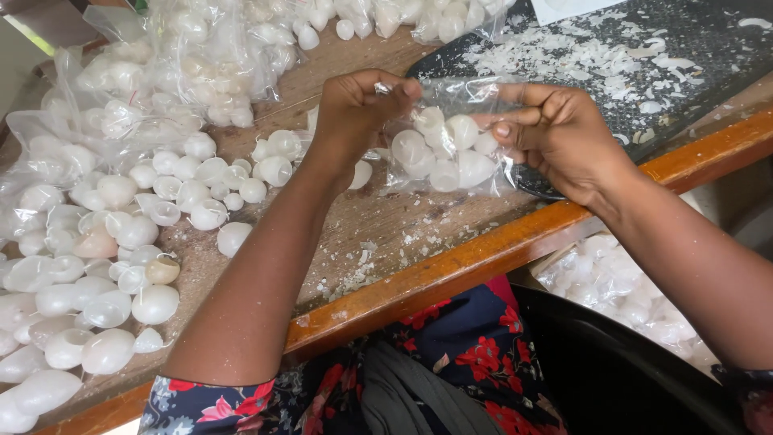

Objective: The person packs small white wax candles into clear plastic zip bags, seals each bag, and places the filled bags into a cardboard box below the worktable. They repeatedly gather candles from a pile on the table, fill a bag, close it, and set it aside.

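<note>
My left hand (356,109) and my right hand (555,137) both pinch the top edge of a small clear plastic bag (451,153), held just above the wooden table (378,229). The bag holds several white empty eggshells. My left fingers grip its left corner, my right fingers its right side. Many loose white eggshells (121,242) lie on the table to the left of my left arm.
Filled clear bags of eggshells (185,56) pile at the back left. A dark tray (644,56) strewn with white shell flakes sits at the back right. Another bag of shells (628,286) rests below the table's orange-brown edge (483,254), beside my lap.
</note>
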